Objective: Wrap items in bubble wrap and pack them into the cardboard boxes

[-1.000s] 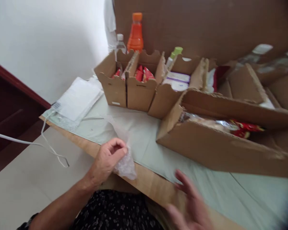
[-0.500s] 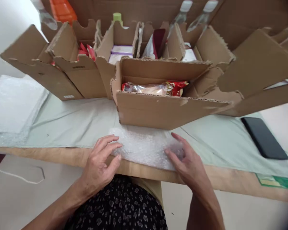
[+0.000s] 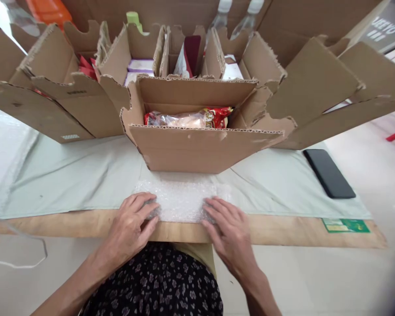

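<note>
A sheet of bubble wrap (image 3: pixel 181 199) lies flat at the table's near edge, on a pale green cloth (image 3: pixel 75 180). My left hand (image 3: pixel 133 224) rests palm down on its left end, fingers spread. Pressing on the sheet's right end is my right hand (image 3: pixel 227 230), also flat with the fingers stretched out. Just beyond the sheet stands an open cardboard box (image 3: pixel 191 149) holding a red and clear snack packet (image 3: pixel 187 118).
Several more open cardboard boxes (image 3: pixel 69 105) with packets stand behind, and bottles (image 3: pixel 222 13) at the back. A stack of bubble wrap (image 3: pixel 3 149) lies at far left. A black phone (image 3: pixel 329 173) lies at right, a green card (image 3: pixel 345 225) on the wooden edge.
The view swung from the table's left end to its centre. The bubble wrap went from my left hand's grip to lying flat, and both hands now press on it.
</note>
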`<state>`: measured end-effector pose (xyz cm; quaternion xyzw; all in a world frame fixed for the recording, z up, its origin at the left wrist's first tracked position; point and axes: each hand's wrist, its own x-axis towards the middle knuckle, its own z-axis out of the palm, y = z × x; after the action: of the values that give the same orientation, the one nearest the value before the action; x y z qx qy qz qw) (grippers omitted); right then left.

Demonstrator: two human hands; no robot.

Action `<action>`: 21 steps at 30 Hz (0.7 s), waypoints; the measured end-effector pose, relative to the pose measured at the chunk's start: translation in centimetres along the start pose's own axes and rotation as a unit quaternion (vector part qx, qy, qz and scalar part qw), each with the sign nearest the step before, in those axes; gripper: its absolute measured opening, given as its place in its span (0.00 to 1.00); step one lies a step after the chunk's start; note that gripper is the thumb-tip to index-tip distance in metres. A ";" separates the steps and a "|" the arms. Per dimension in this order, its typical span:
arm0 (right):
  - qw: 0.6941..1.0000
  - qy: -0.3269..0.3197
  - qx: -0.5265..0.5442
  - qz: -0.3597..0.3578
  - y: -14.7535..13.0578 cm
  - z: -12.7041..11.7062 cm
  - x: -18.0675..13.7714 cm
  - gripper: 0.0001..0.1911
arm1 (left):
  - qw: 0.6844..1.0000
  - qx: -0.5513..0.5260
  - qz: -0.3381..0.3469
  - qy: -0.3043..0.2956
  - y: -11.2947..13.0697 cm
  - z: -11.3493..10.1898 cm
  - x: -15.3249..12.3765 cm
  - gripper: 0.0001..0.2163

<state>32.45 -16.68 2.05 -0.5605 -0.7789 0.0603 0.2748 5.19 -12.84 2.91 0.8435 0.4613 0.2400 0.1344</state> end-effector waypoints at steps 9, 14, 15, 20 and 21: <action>0.993 -0.043 -0.102 -0.047 4.1 -4.0 -2.1 0.23 | 0.999 0.003 0.052 0.000 -0.4 -1.1 -1.0 0.16; 0.993 -0.013 -0.076 -0.083 4.4 -3.1 -0.5 0.16 | 0.998 0.028 0.049 0.021 -0.8 -1.0 -1.4 0.14; 0.995 -0.004 -0.056 -0.084 4.2 -3.2 -0.4 0.15 | 0.998 0.031 0.048 0.032 -0.9 -0.9 -1.5 0.14; 0.993 0.039 0.061 -0.094 0.9 -5.0 0.0 0.15 | 0.994 0.055 0.055 0.078 -1.7 -2.2 -1.2 0.11; 0.991 0.050 0.074 -0.101 -0.2 -5.2 0.4 0.16 | 0.991 0.066 0.053 0.099 -2.1 -3.0 -1.0 0.10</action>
<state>34.76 -17.54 6.60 -0.4591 -0.8104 0.0614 0.3588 1.68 -12.51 4.25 0.8460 0.4418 0.2977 0.0190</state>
